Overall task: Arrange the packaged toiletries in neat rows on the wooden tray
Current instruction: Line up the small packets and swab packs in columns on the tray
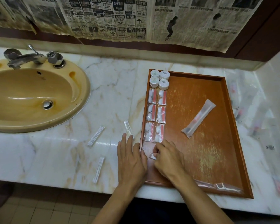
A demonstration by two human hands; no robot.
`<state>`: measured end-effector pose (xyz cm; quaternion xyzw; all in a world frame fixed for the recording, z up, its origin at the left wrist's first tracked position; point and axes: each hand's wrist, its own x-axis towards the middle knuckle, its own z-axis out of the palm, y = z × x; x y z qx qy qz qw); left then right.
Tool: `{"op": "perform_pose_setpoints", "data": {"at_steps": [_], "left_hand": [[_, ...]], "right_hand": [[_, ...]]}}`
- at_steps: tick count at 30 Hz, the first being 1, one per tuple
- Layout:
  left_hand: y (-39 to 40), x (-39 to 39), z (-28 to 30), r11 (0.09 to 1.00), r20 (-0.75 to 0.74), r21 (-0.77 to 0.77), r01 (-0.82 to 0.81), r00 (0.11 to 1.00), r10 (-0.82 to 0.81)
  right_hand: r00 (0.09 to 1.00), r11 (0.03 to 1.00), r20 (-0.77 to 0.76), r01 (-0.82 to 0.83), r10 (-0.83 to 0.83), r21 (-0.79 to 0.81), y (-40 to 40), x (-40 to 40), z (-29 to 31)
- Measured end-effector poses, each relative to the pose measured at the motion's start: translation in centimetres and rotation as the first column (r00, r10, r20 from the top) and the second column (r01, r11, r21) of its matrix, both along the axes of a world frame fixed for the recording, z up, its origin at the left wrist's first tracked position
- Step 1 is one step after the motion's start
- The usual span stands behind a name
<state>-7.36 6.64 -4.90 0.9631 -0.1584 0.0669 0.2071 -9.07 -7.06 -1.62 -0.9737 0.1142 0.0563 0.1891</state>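
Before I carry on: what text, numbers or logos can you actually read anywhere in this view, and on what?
"RM299": newspaper sheets hung on the wall.
Other newspaper print, mostly Chinese characters: too small to read.
Round soap packs in the wooden tray: an emblem, wording unreadable.
Packets right of the tray: blurred.

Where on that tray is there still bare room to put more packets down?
Bare wood fills the tray right of the tube packet, and between it and the packet rows. The left edge is crowded: round soaps, rows, both hands.
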Motion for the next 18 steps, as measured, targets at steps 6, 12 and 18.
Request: {"op": "perform_pose_setpoints", "data": {"at_steps": [6, 12, 18], "left_hand": [[0.1, 0.0, -0.1, 1.0, -0.007, 0.019, 0.006, 1.0, -0.006], [0.0, 0.0, 0.0, 1.0, -0.017, 0.007, 0.011, 1.0, -0.011], [0.1, -0.1, -0.1, 1.0, -0.025, -0.014, 0.01, 1.0, -0.01]], "right_hand": [[0.991, 0.997, 0.112, -0.076, 0.077, -0.015, -1.4, -1.2, -1.2], [0.974, 0.985, 0.151, -0.166, 0.171, -0.044, -2.5, -3.1, -1.2], [0.951, 0.973, 0.208, -0.22, 0.229, -0.069, -2.6, -3.4, -1.4]]}}
